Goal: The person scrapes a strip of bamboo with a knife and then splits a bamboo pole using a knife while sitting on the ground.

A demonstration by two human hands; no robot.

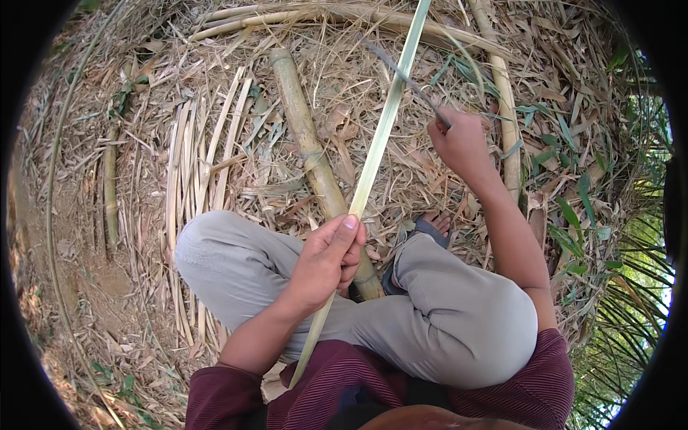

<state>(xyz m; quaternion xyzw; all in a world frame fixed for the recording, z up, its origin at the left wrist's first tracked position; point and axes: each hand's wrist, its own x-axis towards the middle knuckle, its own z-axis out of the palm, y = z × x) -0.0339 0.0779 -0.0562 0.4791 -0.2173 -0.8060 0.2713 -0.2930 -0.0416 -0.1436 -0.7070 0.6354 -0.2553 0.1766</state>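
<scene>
My left hand [331, 251] is closed around a long pale green bamboo strip [380, 141], thumb on top. The strip slants from my lap up past the top edge of the view. In my right hand [464, 143], the fist grips a knife [408, 82] whose thin dark blade points up and to the left. The blade crosses the strip well beyond my left hand; whether the two touch, I cannot tell. Below them a thick bamboo pole [307, 136] lies on the ground, its near end between my legs.
Several split bamboo strips [188, 161] lie in a bundle to the left. Long stalks [287, 16] stretch across the far side, and another pole [505, 107] lies at the right. Dry leaves and shavings [412, 168] litter the ground. Green plants [573, 215] grow at the right.
</scene>
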